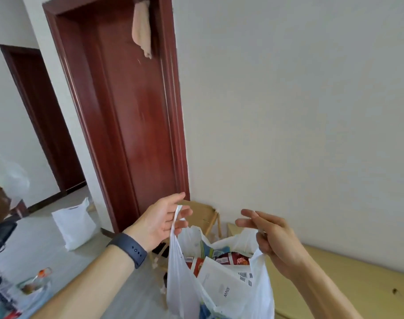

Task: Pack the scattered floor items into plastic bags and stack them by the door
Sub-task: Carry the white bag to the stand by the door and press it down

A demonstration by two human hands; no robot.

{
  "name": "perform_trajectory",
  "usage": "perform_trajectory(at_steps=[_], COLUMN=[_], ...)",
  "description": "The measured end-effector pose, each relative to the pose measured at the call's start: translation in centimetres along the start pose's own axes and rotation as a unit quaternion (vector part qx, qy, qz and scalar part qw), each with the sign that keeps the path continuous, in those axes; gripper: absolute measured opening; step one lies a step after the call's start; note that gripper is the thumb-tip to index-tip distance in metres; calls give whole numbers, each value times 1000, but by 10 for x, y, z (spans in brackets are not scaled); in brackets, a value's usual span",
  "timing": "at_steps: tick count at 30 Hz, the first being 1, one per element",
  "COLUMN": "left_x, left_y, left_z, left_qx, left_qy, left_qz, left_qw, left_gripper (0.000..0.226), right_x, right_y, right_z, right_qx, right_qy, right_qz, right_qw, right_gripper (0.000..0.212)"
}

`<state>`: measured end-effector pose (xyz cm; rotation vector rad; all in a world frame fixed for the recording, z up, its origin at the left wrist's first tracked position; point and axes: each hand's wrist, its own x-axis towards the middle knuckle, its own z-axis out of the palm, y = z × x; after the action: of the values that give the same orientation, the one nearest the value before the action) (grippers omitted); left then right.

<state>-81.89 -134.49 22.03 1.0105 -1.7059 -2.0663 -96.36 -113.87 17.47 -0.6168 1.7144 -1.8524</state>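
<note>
A white plastic bag (185, 279) hangs open low in the middle of the head view, filled with snack packets and a white box (221, 286). My left hand (164, 219), with a dark band on its wrist, pinches the bag's left handle and holds it up. My right hand (272, 238) grips the right handle, with the forefinger and thumb sticking out. The dark red door (132, 111) stands shut just behind the bag. A second filled white bag (74, 224) sits on the floor to the left of the door frame.
A wooden stool (205, 215) stands by the door frame, behind the bag. A light wooden board (348, 284) lies along the right wall. A bottle and loose items (35, 284) lie on the floor at lower left. A pink cloth (142, 28) hangs over the door top.
</note>
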Motion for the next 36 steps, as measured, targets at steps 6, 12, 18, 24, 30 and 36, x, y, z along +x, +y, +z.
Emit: perform_trajectory(at_steps=[6, 12, 18, 24, 30, 36], left_x=[87, 181, 262, 340, 408, 477], left_y=[57, 103, 129, 134, 119, 106], left_z=[-76, -137, -174, -200, -208, -215], left_qx=[20, 46, 56, 60, 79, 57], left_qy=[-19, -64, -82, -82, -105, -131], left_qz=[20, 15, 2, -6, -48, -30], left_qw=[999, 997, 995, 995, 990, 989], left_gripper=[44, 46, 44, 43, 43, 31], right_x=[98, 183, 253, 322, 382, 421], right_y=[-6, -12, -9, 6, 44, 82], right_z=[82, 143, 191, 214, 216, 203], right_qx=[29, 39, 24, 19, 15, 8], right_qy=[44, 107, 114, 108, 137, 233], right_qz=[-27, -25, -13, 5, 63, 78], right_qw=[998, 993, 993, 994, 989, 969], right_gripper=[24, 24, 25, 23, 22, 24])
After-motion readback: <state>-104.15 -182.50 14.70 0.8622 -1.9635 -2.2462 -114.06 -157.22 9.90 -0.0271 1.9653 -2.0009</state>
